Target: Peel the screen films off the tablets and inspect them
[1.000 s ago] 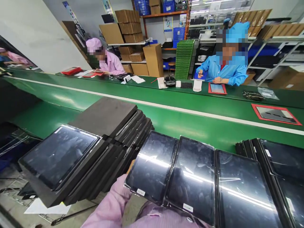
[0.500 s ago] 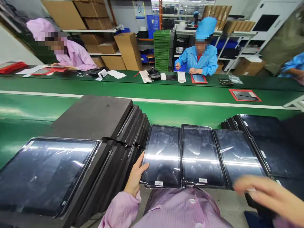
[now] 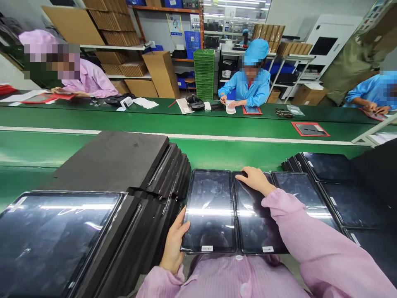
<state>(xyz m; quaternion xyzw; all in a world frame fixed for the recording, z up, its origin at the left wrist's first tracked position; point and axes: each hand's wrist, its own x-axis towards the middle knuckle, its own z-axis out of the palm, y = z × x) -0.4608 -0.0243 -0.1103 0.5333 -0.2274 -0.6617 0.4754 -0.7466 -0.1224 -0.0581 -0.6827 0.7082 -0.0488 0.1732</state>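
Note:
Three dark, glossy tablets lie side by side in front of me: a left tablet, a middle tablet and a right tablet. White labels mark the lower edges of the left and middle ones. My left hand grips the left tablet by its left edge, thumb on the glass. At the far edge of the middle tablet, my right hand has its thumb over the front and its fingers curled along the rim. My right sleeve covers part of the middle and right tablets.
Stacked black foam trays stand at left, with a large tablet on the nearer stack. More tablets lie in stacks at right. Beyond runs a green bench, where people in pink and blue work. A red-framed panel lies there.
My right hand has swung from the lower right, near the right tablet, up and left to the middle tablet's far edge. My left hand keeps its grip. The head view has shifted slightly.

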